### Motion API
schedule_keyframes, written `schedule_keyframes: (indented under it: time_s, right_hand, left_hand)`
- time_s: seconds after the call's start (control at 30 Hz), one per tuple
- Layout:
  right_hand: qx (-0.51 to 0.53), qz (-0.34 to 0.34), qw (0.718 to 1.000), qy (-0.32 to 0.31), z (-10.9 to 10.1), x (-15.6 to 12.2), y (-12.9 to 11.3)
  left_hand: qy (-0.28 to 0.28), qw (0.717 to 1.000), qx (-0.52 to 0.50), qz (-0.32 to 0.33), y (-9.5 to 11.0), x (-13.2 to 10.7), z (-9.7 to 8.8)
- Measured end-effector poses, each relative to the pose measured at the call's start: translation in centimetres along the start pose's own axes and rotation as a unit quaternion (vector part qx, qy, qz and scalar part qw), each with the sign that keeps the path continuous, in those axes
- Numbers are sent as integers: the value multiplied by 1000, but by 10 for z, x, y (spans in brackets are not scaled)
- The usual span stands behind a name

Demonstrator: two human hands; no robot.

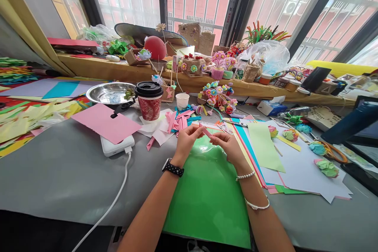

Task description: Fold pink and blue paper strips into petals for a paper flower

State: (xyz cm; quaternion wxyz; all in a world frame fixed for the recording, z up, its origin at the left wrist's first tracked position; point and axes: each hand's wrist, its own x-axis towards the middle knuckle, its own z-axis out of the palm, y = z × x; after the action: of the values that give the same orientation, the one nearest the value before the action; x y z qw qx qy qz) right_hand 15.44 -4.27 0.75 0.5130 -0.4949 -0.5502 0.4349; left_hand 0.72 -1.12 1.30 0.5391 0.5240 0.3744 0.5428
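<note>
While left hand (188, 138) pinches pink strip (206, 130) above far edge of green mat (206, 193), right hand (227, 143) grips other end. Folding step, prob; next move likely wants light touch.

Dark markings on a cream card (323, 118) at right are too small to make out; no text is legible.

Pink strip (206, 130) near far end of brt. green mat (206, 204).
L of mat: plain pink card (103, 123), red cup (149, 108) w/ paler mottled pattern & blk lid (148, 89); at mat's L edge, blk watch strap (175, 169) w/ wht dots. R of mat: lt. green sheet (264, 147), wht paper (298, 169), green flower (327, 167) w/ pink tips. Beyond mat: red ball (156, 48). Around mat: plain grey tabletop (73, 183).
</note>
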Motion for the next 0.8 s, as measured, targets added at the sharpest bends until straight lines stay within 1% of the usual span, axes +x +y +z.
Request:
schedule_keyframes:
  time_s: [0.13, 0.3, 0.37, 0.47, 0.5, 0.53, 0.67, 0.8]
  right_hand:
    - [5, -3, 1000, -3, 1, 0, 0]
    - [2, -5, 1000, -17, 2, -1, -2]
    - [-2, -2, 1000, -16, 3, -1, -3]
    - [-7, -7, 1000, -15, 3, -1, -3]
    - [-7, -8, 1000, -19, 3, -1, -3]
    - [-7, -7, 1000, -24, 3, 0, -2]
    - [-17, 7, 999, -41, 3, -1, 0]
    - [-24, 8, 999, -47, 3, -2, -2]
  left_hand:
    - [15, 999, 30, 37, -1, -1, 0]
    - [28, 997, 50, 56, -2, -1, 0]
    - [3, 998, 50, 46, -5, -1, 0]
    - [-68, 995, 73, 22, -8, 0, 2]
    - [-81, 993, 85, 18, -8, 0, 2]
    - [-82, 992, 95, 16, -8, 0, 2]
    - [-49, 993, 110, 13, -4, -2, 2]
    - [-43, 992, 118, 15, -3, -4, 4]
